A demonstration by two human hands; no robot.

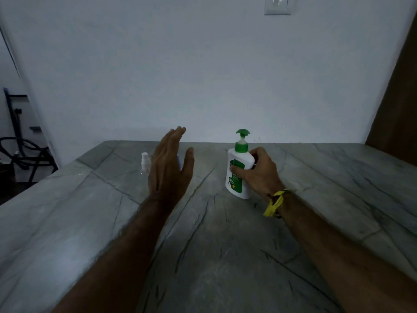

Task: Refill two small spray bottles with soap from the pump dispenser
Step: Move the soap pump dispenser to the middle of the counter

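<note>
Countertop [203, 256]: grey veined stone, running from the near edge to the far wall.

Right hand [259, 171]: mid-distance, right of centre; fingers and thumb wrapped round the body of the pump dispenser. Yellow band [274, 203] on the wrist.

Pump dispenser [239, 175]: white bottle, green label, green pump head; base on the stone, leaning slightly left. Risk: gripped at mid-body with the base barely seated, it may tip or skid if pulled sideways; a knock on the pump head would likely squirt soap onto the stone.

Left hand [169, 163]: raised, fingers straight and together, thumb spread, holding nothing.

Spray bottle [145, 162]: small, clear, white cap, just left of the left hand and slightly farther. Risk: light and narrow, it is easily toppled by a sweep of that hand.

Second bottle [179, 162]: only a bluish sliver shows behind the left hand; identity uncertain. Risk: reached for blind, it may be knocked over.
</note>
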